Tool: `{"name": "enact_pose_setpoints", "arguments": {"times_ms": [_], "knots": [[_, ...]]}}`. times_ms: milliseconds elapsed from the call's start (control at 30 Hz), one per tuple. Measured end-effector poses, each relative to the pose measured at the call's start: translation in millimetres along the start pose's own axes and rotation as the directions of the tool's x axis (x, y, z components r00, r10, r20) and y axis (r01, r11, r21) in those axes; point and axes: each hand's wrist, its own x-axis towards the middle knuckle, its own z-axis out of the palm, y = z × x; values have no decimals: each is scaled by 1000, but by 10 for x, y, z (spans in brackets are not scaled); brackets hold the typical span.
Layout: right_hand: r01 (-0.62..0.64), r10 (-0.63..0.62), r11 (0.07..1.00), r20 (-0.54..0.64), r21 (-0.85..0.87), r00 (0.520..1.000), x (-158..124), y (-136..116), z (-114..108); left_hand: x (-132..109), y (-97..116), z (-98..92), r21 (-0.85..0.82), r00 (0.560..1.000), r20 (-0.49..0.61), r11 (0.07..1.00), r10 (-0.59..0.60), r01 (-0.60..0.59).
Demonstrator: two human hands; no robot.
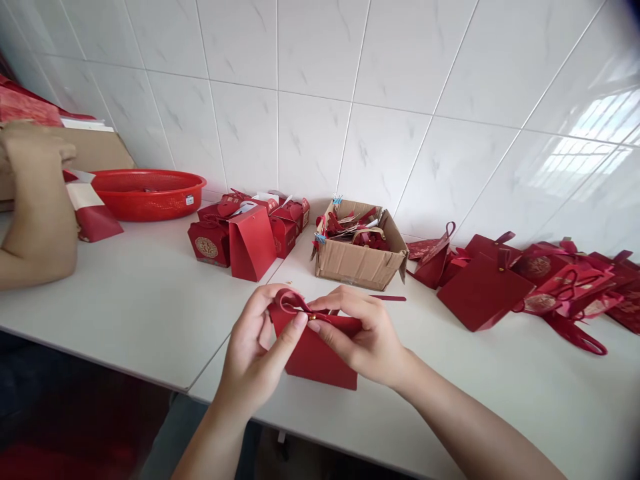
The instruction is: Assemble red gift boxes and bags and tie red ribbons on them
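I hold a dark red paper gift box (320, 357) above the front edge of the white table (150, 300). My left hand (257, 357) grips its left side, thumb and forefinger pinching a red ribbon loop (293, 301) at the top. My right hand (367, 337) pinches the ribbon and the box's top edge from the right. A small gold bead shows between my fingertips. A loose ribbon end (387, 298) sticks out to the right behind my right hand.
An open cardboard box (360, 257) of ribbons stands behind my hands. Finished red boxes (245, 233) cluster left of it; flat red boxes with ribbons (525, 280) pile at right. A red plastic basket (145, 193) sits far left. Another person's arm (37, 213) rests at the left edge.
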Motion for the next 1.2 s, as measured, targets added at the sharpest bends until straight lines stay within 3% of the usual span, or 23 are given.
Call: {"name": "enact_pose_setpoints", "arguments": {"times_ms": [167,367,600,800,933,1033,1100,1200], "knots": [[54,-52,997,37,-56,998,-29,-61,0,4,-50,73,-66,997,-16,995,76,-76],[167,-158,976,76,-136,984,-42,-76,-32,-27,-72,74,-89,997,-14,993,76,-77],[184,-166,961,99,-209,981,-69,-56,-62,-19,-83,36,-76,990,43,989,134,-130],[143,-110,962,147,-233,983,-48,-76,-84,12,-94,-7,-89,967,123,973,224,-214],[222,-182,928,156,-301,971,-38,-34,-103,14,-95,-53,-95,944,175,959,281,-268],[281,-235,906,178,-315,956,-28,-6,-136,9,-112,-69,-39,921,129,930,368,-366],[235,-180,924,200,-302,963,-18,-9,-159,14,-134,-66,17,897,77,899,436,-438],[37,41,957,262,-288,964,-6,-44,-166,36,-179,-61,105,846,54,839,531,-533]]}}
